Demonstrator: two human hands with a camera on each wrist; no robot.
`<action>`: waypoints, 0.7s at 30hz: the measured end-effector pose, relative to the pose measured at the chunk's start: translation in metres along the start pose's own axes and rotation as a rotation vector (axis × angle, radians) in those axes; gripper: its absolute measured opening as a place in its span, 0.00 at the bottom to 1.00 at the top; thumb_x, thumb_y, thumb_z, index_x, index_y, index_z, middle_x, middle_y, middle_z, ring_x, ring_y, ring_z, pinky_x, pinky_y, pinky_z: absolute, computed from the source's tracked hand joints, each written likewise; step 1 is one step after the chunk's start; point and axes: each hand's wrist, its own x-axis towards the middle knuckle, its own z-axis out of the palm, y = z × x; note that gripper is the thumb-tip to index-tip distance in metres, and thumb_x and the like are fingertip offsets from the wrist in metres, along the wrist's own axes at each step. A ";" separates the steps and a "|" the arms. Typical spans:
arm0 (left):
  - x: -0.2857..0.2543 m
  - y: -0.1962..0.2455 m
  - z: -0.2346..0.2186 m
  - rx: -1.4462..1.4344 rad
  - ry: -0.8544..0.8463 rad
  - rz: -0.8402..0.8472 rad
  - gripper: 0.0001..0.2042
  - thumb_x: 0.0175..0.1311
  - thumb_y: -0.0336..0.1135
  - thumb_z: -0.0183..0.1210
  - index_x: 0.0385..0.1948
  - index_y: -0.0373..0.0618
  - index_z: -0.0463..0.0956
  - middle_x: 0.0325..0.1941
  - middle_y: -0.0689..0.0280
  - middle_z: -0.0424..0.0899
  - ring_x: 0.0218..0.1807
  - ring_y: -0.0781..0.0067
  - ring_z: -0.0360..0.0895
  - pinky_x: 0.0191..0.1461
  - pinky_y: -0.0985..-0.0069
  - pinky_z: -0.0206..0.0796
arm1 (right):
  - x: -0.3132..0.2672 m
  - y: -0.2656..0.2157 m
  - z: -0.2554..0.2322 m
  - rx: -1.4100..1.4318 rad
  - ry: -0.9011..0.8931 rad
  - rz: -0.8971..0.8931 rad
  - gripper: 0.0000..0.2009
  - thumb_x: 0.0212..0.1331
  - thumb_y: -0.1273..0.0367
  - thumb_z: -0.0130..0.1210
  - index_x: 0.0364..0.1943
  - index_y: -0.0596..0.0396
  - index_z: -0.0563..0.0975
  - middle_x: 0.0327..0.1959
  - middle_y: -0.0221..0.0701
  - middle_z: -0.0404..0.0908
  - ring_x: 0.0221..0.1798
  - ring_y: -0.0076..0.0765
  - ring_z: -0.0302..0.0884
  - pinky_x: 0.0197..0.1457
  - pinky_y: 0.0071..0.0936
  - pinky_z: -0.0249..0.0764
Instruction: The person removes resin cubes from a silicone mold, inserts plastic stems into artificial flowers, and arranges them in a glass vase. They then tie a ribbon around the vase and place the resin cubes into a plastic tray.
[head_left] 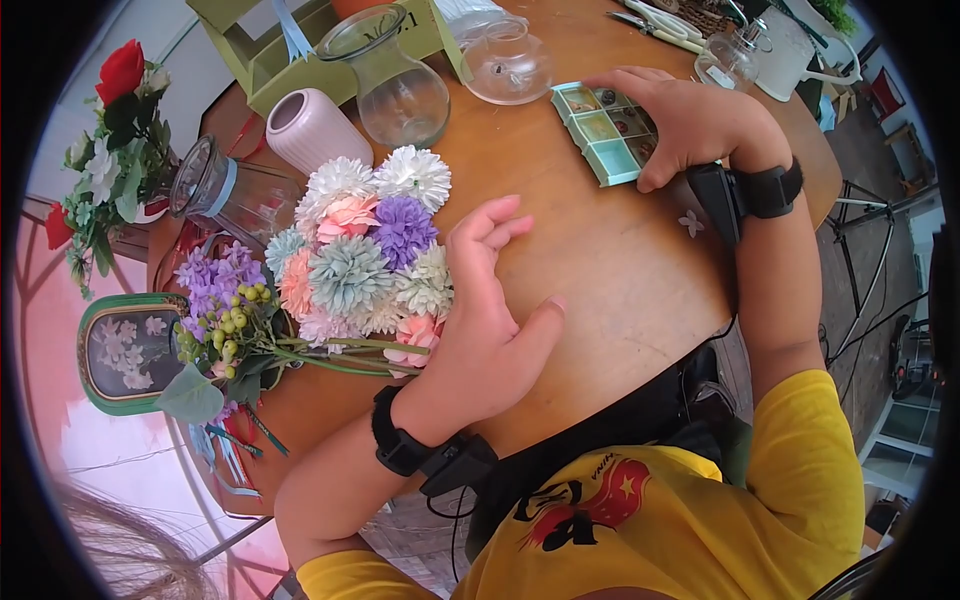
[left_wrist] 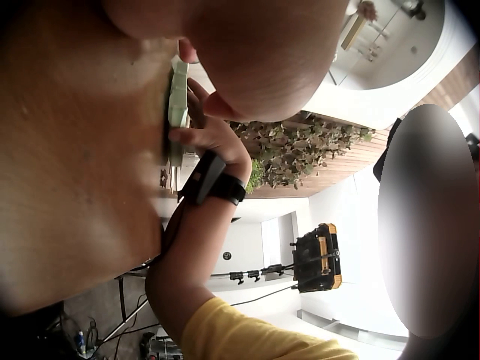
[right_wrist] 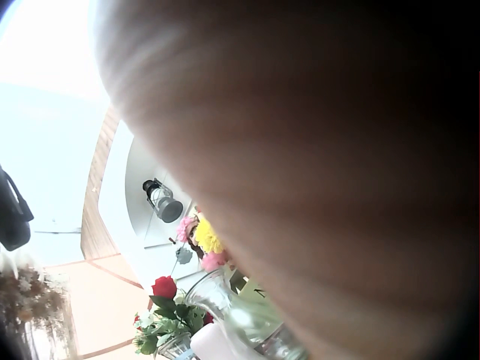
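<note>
My right hand [head_left: 705,118] spans a pale turquoise compartment box [head_left: 612,162] on the wooden table, thumb at its near edge and fingers at the far side. Small dark and light pieces lie in several of its compartments. In the left wrist view the box [left_wrist: 178,97] appears edge-on, held between thumb and fingers. My left hand [head_left: 482,325] hovers with loosely bent fingers and nothing in it, just right of a heap of artificial flowers [head_left: 350,270] in white, peach, purple and blue-grey. Green stems [head_left: 350,350] reach toward that wrist. The right wrist view is mostly filled by blurred skin.
Behind the flowers stand a pink vase [head_left: 315,130], a clear glass vase [head_left: 400,100] and a ribboned glass vase [head_left: 225,190]. A round glass bowl [head_left: 508,65], pliers [head_left: 665,25] and a spray bottle [head_left: 732,60] are farther back. A green-framed tray [head_left: 95,375] lies left.
</note>
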 end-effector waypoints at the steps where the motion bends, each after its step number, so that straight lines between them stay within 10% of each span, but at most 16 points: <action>1: 0.000 0.000 0.000 -0.004 0.002 0.001 0.41 0.57 0.14 0.55 0.73 0.40 0.44 0.73 0.56 0.52 0.77 0.56 0.56 0.81 0.59 0.43 | 0.000 0.001 0.000 -0.002 0.000 0.011 0.55 0.31 0.67 0.75 0.75 0.44 0.62 0.72 0.44 0.69 0.73 0.51 0.68 0.73 0.39 0.70; 21: 0.002 0.002 0.000 -0.005 -0.012 -0.009 0.39 0.58 0.14 0.54 0.72 0.40 0.45 0.72 0.56 0.52 0.76 0.57 0.57 0.81 0.59 0.43 | 0.004 0.010 -0.001 -0.025 0.005 0.097 0.53 0.32 0.69 0.72 0.75 0.47 0.61 0.73 0.47 0.67 0.74 0.54 0.66 0.74 0.38 0.68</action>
